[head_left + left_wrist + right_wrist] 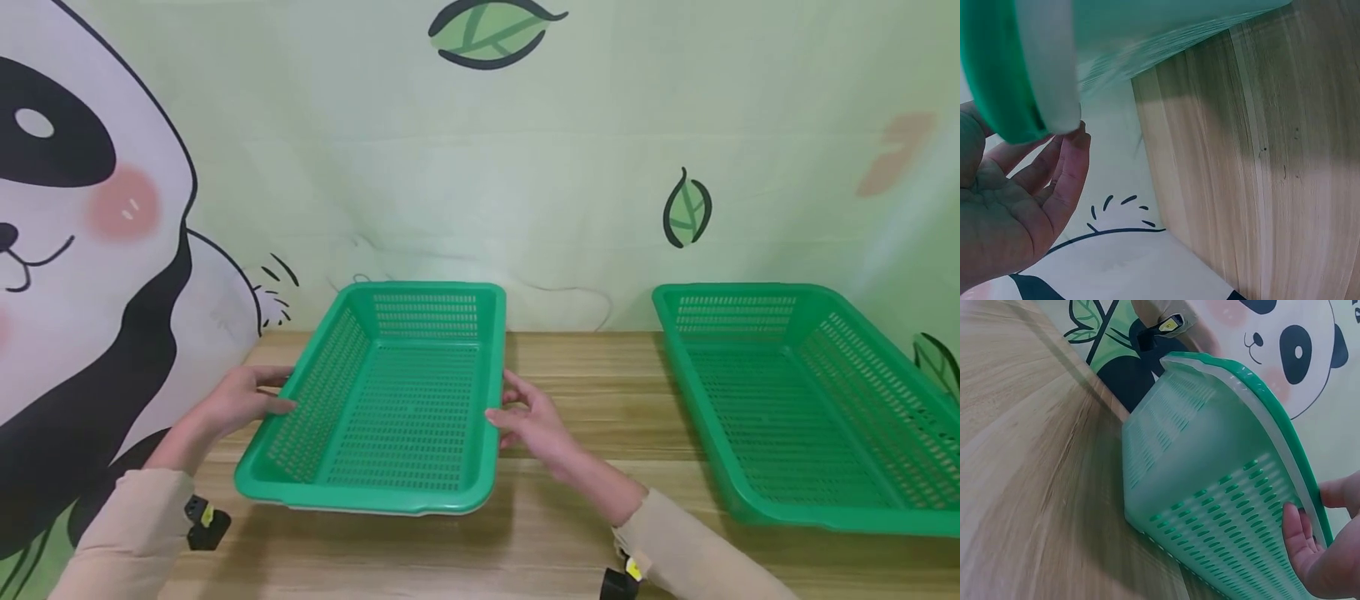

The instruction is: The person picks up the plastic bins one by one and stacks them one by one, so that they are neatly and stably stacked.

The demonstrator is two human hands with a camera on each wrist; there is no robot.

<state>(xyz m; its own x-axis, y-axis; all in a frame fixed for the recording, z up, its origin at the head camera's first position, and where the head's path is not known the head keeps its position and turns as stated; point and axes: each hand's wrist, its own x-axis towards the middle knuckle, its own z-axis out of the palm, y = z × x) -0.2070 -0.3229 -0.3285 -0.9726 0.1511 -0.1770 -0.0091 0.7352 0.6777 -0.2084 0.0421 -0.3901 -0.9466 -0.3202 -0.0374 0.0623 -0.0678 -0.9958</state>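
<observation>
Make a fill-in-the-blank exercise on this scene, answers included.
The number of hands gripping the green rectangular slotted plastic basket at left in the head view is ____.
The other green basket is nearer the person's ____ hand.
The black-and-white animal printed on the pale-green backdrop is a ____.
Answers: two; right; panda.

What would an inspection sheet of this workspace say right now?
Surface: wood-grain table, a few small dark marks.
Job's things: left basket, green, pale rim beneath, empty, held; right basket, green, empty, partly out of frame.
Clutter: nothing seen.
Grippers: left hand grips the left basket's left side; right hand grips its right side.
Cables: none certain; thin line on the backdrop unclear.
Surroundings: backdrop shows panda and leaves.
</observation>
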